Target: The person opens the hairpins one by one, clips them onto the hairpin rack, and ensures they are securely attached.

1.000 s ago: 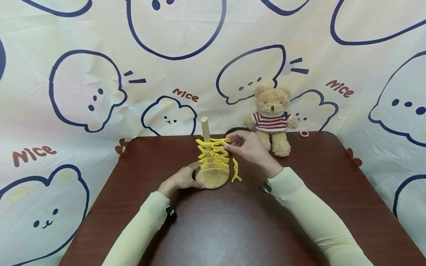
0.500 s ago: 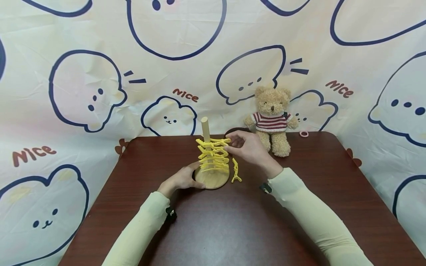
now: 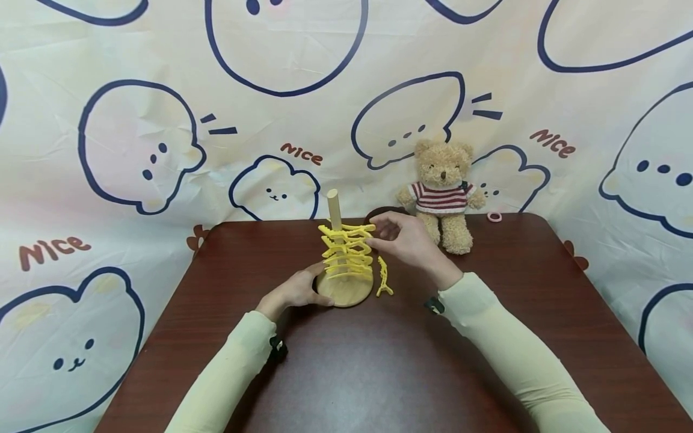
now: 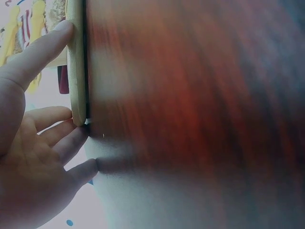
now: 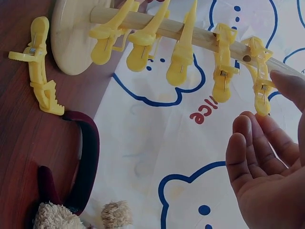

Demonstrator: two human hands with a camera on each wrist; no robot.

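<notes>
A round wooden base (image 3: 346, 291) bears an upright wooden rod (image 3: 334, 207), with several yellow clothespins (image 3: 346, 260) clipped across it, one above another. My left hand (image 3: 295, 290) holds the base at its left edge; in the left wrist view the thumb (image 4: 47, 47) lies on the top face and the fingertips reach the rim. At the topmost clothespin (image 5: 259, 62), my right hand (image 3: 403, 240) pinches the near-right end between thumb and fingers. That clothespin still sits on the rod. One loose yellow clothespin (image 3: 384, 278) lies on the table, right of the base.
Behind the right hand, a teddy bear (image 3: 443, 198) in a striped shirt sits at the back of the dark wooden table (image 3: 346, 373). A dark velvet band (image 5: 86, 162) stands near the bear. Farther right lies a pink ring (image 3: 494, 218). A patterned cloth (image 3: 303, 48) hangs behind.
</notes>
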